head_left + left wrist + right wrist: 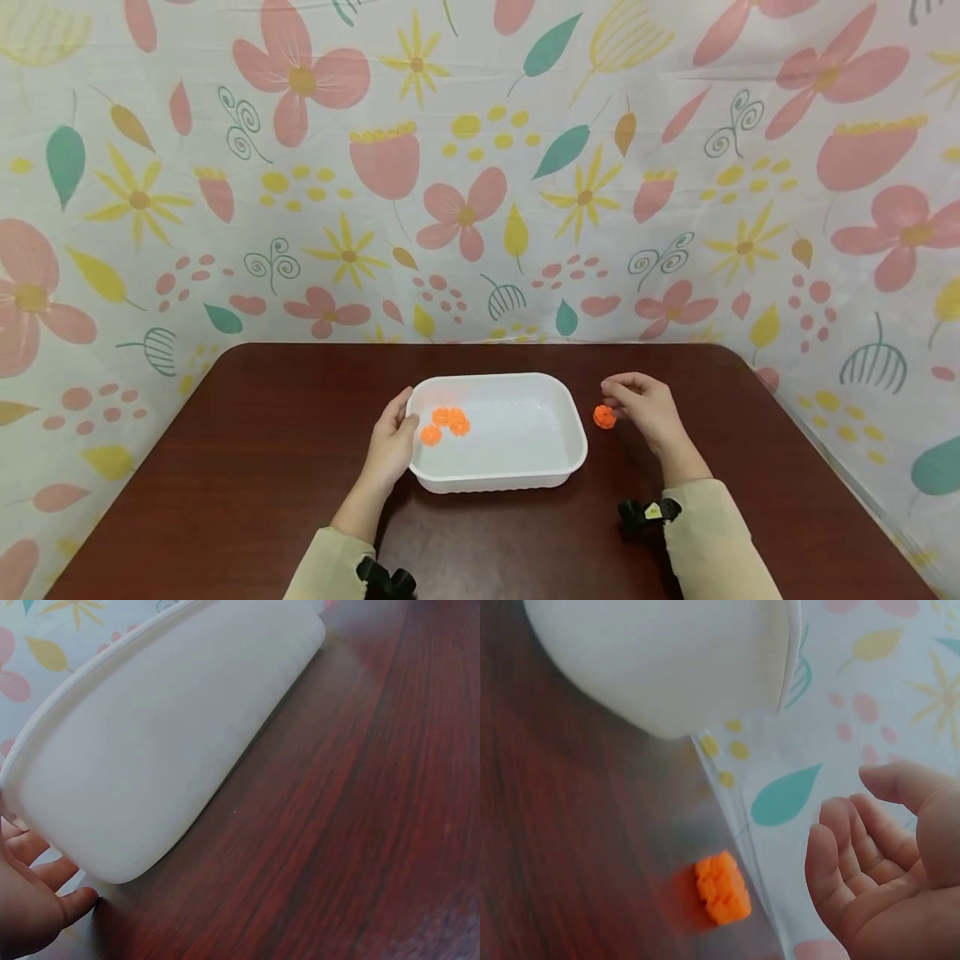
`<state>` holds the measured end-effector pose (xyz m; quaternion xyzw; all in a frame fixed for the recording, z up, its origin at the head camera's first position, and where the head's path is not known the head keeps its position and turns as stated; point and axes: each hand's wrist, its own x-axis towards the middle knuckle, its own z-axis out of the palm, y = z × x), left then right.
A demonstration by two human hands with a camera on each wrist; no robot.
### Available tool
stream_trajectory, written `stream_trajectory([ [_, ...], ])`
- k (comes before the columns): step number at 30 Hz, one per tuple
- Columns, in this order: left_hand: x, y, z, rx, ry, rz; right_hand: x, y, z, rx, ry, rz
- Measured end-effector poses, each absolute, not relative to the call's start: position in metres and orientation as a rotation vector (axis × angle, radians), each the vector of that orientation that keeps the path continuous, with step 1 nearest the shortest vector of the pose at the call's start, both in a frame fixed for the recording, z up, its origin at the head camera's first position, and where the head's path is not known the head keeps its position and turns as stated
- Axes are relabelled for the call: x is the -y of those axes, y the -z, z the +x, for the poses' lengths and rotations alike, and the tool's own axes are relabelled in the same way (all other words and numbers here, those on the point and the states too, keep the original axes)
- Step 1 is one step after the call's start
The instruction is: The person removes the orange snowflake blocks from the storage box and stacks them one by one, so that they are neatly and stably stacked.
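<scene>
A white plastic basin [506,442] with a rounded rim stands on the table. My left hand [392,440] grips its left end, the thumb over the rim and the fingers against the outside wall. Inside, near that end, several orange, bumpy, flower-like pieces [432,434] are grouped together. Beyond the basin's right end, a similar orange piece [722,888] lies on the tabletop. Just beside it my right hand [645,410] hovers with loosely curled fingers. In the right wrist view this hand [889,870] holds nothing, and thumb and fingertips are apart.
The dark reddish-brown wooden table [247,467] has rounded far corners. Right behind it hangs a white cloth [480,125] printed with flowers and leaves. Black devices [649,513] are strapped at both wrists, by the beige sleeves [716,533].
</scene>
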<state>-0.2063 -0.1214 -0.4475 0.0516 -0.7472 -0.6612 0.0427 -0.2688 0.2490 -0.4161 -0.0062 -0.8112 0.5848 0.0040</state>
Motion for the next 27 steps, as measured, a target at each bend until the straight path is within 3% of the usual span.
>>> stream_trajectory([
  [27,0.123,0.451,-0.209,2.270,2.019,0.130,-0.183,0.388,-0.270,2.576,-1.852,0.213],
])
